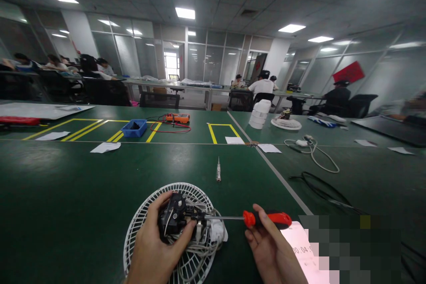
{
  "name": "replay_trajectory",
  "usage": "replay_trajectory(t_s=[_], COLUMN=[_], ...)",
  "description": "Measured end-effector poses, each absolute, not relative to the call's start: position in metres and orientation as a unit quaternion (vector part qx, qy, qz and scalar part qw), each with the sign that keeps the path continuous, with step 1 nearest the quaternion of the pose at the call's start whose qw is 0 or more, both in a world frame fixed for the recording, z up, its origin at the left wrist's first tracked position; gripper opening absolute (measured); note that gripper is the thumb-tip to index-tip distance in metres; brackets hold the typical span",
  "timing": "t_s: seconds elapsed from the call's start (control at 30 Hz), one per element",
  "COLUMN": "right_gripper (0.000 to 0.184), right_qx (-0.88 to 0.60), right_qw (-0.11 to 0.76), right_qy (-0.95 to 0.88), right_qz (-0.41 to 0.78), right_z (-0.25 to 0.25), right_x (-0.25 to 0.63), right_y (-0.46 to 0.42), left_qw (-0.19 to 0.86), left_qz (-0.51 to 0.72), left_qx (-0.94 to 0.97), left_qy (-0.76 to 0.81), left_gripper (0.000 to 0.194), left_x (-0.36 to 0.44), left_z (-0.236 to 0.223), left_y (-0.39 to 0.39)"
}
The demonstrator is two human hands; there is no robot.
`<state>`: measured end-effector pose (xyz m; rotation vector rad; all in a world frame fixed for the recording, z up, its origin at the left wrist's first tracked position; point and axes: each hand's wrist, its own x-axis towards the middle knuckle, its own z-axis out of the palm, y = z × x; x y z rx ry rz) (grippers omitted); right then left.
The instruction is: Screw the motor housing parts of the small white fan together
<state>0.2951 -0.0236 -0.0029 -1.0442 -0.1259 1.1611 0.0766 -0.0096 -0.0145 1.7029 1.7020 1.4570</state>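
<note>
A black fan motor unit (173, 216) rests over a round white fan grille (136, 226) on the green table. My left hand (156, 244) is wrapped round the motor unit, thumb on its near right side. In my right hand (271, 246) is a screwdriver (271, 218) with a red and black handle, held level. Its metal shaft points left, and the tip meets the right side of the motor unit; the exact contact is hidden among the parts. White cable and a white plug (218, 230) lie bundled on the grille beside the motor.
A small clear-handled screwdriver (218, 172) lies beyond the grille. Farther back are a blue bin (134, 128), an orange multimeter (178, 118), stacked white tubs (260, 114) and another fan grille (286, 124). Cables (313, 151) lie at right. A lit phone (301, 248) sits by my right hand.
</note>
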Motion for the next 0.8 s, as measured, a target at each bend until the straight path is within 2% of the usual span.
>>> replay_trajectory(t_s=[0.2,0.4,0.7,0.8], right_gripper=[0.054,0.045,0.074,0.061], right_qx=[-0.394,-0.438,-0.415,-0.422], right_qw=[0.720,0.708,0.720,0.707], right_qy=[-0.013,-0.021,-0.043,-0.023], right_qz=[0.572,0.554,0.554,0.567], right_z=[0.004,0.002,0.014,0.013], right_x=[0.296,0.292,0.296,0.296], right_y=[-0.023,-0.023,-0.024,-0.024], left_qw=[0.125,0.136,0.138,0.136], left_qz=[0.509,0.507,0.498,0.501], left_qx=[0.616,0.615,0.621,0.622], left_qy=[0.588,0.588,0.589,0.586], left_gripper=[0.067,0.068,0.067,0.067], left_x=[0.069,0.070,0.069,0.068], left_z=[-0.024,-0.022,-0.022,-0.023], left_y=[-0.003,-0.004,-0.006,-0.006])
